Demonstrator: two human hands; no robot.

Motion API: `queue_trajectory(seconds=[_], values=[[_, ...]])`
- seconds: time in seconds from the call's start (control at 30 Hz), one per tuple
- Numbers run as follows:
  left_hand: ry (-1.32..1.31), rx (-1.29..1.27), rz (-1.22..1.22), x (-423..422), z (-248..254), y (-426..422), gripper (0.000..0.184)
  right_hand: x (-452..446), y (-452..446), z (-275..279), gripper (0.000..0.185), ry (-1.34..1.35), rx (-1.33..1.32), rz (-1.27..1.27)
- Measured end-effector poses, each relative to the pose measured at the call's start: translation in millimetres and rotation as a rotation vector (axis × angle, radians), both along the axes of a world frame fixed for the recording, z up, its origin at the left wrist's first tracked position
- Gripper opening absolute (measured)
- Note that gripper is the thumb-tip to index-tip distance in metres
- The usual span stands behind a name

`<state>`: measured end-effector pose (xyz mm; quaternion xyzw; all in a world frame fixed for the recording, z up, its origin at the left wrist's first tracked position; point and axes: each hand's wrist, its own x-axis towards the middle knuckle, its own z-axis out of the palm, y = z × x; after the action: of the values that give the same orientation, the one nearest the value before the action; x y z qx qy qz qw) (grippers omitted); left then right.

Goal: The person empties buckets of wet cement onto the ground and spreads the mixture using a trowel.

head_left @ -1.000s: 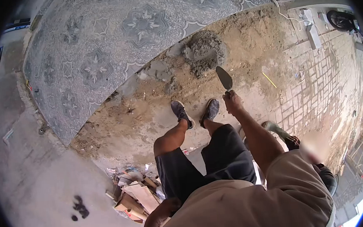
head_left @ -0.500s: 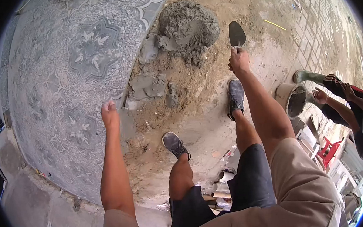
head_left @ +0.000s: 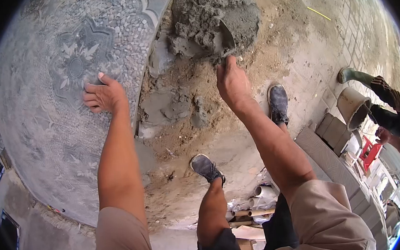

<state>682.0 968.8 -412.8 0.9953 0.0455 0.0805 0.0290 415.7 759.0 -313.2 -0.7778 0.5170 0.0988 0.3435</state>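
So, patterned tiles [head_left: 35, 124] sit under your empty, half-open left hand [head_left: 106, 95], contact unclear, then the mortar heap [head_left: 196, 15] lies just past their edge with the trowel [head_left: 227, 37] pushed in, your right hand [head_left: 235, 84] gripping it, and overloading could cause spills tileward.

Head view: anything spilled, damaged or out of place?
Possibly: a smeared grey mortar patch lies on the sandy brown ground, apart from the large grey mortar heap; spilled or placed, can't tell. A thin yellow stick lies loose, with no evident use there.
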Motion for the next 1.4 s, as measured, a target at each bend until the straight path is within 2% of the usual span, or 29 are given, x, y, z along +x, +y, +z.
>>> queue_trajectory(seconds=[0.03,0.17,0.2,0.23,0.3,0.33,0.4,0.47,0.57,0.63,0.67,0.73,0.77,0.83,0.87,0.9,1.0,1.1,1.23,1.33,1.37,1.4], values=[[-0.02,-0.004,0.002,8.4,-1.5,-2.3,0.065,-1.9,-9.9,8.2,0.026,0.028,-0.011,0.01],[-0.081,0.056,-0.022,-0.2,-7.2,-1.4,0.067,-40.3,-18.8,41.3,0.028,-0.168,-0.119,-0.046],[-0.092,0.053,-0.037,0.8,-6.3,-3.7,0.067,-45.0,-30.0,41.2,0.027,-0.212,-0.175,0.053],[-0.099,0.052,-0.054,-0.4,-6.4,-2.7,0.066,-41.7,-43.1,47.1,0.025,-0.142,-0.218,0.139],[-0.073,0.062,-0.046,0.1,-6.2,-1.7,0.066,-35.6,-73.1,44.5,0.027,-0.018,-0.092,0.176],[-0.051,0.067,-0.035,1.2,-6.5,-2.3,0.067,-24.1,-90.1,47.9,0.028,0.086,-0.097,0.295],[-0.052,0.077,-0.034,-0.6,-4.9,-2.0,0.067,-5.3,-129.5,29.2,0.029,0.167,-0.162,0.484],[-0.055,0.09,-0.03,0.2,-3.5,-5.0,0.067,20.9,-173.4,-0.3,0.032,0.156,-0.176,0.508],[0.009,0.052,-0.018,-4.0,0.6,-5.2,0.065,48.1,-226.4,-56.1,0.044,-0.145,-0.137,0.43],[0.063,0.075,0.037,0.6,-0.1,-8.3,0.065,69.7,-212.1,30.2,0.047,0.134,0.25,0.223],[0.06,0.071,0.046,3.2,-1.3,-10.4,0.065,55.3,-209.6,38.8,0.047,0.133,0.246,0.231],[-0.047,0.091,-0.028,0.3,-2.9,-5.3,0.068,10.8,-212.4,39.3,0.049,0.016,0.499,-0.03],[-0.041,0.095,-0.024,0.1,-4.0,-4.9,0.068,-2.7,-213.3,32.8,0.049,0.023,0.503,-0.027],[-0.014,0.09,-0.01,0.4,-3.2,-5.6,0.069,-32.9,-207.0,15.4,0.043,-0.227,0.76,-0.715],[-0.01,0.091,-0.012,-0.2,-1.6,-7.4,0.069,-44.2,-203.7,-3.7,0.04,-0.368,0.915,-0.833],[-0.003,0.085,-0.003,-0.1,-0.2,-10.1,0.069,-50.8,-197.3,-20.6,0.04,-0.422,1.071,-0.862],[-0.03,0.107,-0.004,2.3,-7.4,-5.1,0.07,-49.1,-154.2,-38.1,0.04,-0.504,1.284,-0.922],[-0.06,0.124,-0.02,1.8,-10.6,-2.6,0.069,-41.6,-107.6,-27.7,0.041,-0.401,1.285,-0.966],[-0.005,0.105,0.021,0.7,-3.3,-8.8,0.066,-21.9,-75.1,-7.7,0.045,-0.323,1.325,-0.849],[0.088,0.11,0.074,-0.1,3.6,-12.5,0.066,-6.7,-62.4,-10.9,0.045,-0.116,0.986,-0.492],[0.092,0.118,0.072,-3.5,3.7,-11.8,0.066,-20.0,-58.7,-18.1,0.045,-0.111,0.992,-0.497],[0.06,0.126,0.058,-3.1,-0.1,-10.2,0.066,-36.5,-55.0,-32.7,0.044,-0.075,0.607,-0.164]])
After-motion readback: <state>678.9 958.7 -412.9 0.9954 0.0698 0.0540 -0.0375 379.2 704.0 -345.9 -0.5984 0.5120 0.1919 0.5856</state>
